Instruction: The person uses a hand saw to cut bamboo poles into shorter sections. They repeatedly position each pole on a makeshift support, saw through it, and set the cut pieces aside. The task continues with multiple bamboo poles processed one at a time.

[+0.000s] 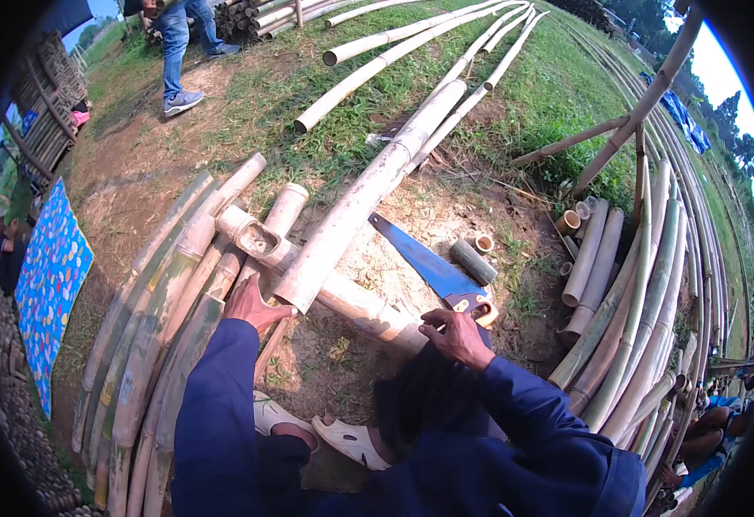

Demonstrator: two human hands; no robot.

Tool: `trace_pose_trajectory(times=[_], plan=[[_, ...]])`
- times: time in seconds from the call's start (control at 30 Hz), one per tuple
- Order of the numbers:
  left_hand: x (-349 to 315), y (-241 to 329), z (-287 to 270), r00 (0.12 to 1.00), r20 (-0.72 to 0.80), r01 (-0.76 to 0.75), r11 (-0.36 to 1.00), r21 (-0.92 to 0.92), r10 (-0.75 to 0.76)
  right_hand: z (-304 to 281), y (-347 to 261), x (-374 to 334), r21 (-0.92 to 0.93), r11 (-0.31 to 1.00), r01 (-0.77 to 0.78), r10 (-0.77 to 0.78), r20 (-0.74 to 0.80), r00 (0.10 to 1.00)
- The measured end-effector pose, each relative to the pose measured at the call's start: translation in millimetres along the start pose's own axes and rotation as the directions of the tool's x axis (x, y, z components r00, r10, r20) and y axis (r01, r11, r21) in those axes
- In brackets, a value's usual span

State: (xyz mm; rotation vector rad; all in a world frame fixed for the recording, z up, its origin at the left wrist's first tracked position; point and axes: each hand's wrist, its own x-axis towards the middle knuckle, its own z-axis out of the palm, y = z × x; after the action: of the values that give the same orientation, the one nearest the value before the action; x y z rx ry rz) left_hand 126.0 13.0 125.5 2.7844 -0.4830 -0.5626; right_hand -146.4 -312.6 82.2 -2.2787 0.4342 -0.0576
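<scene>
A long pale bamboo pole (360,202) lies aslant over a shorter bamboo crosspiece (360,310), its near cut end towards me. Beside that end is my left hand (255,303), with the thumb stretched towards the rim and the fingers spread; whether it presses on the pole is unclear. My right hand (459,336) hovers over my dark-clothed knee at the crosspiece's right end, fingers loosely bent and apart, holding nothing. Just beyond it lies a handsaw (429,263) on the ground, with a blue blade and a brown handle.
Bamboo poles (149,336) are piled at left, and more poles (635,302) at right. Short bamboo cut-offs (473,261) lie near the saw. A slanted wooden post (644,103) stands at the right. Another person's legs (179,52) show at the far left, beyond a blue patterned cloth (54,284).
</scene>
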Motion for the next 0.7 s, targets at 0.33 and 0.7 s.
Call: trace_pose_trajectory(times=[0.33,0.7], plan=[[36,53,46,0.998,0.033,0.048,0.998,0.033,-0.049,-8,56,-96,-0.097,0.979,-0.178,0.165,-0.130,0.978],[-35,41,44,0.935,0.348,0.126,0.864,-0.488,0.061,-29,33,-50,0.270,0.942,-0.202,0.241,-0.119,0.963]])
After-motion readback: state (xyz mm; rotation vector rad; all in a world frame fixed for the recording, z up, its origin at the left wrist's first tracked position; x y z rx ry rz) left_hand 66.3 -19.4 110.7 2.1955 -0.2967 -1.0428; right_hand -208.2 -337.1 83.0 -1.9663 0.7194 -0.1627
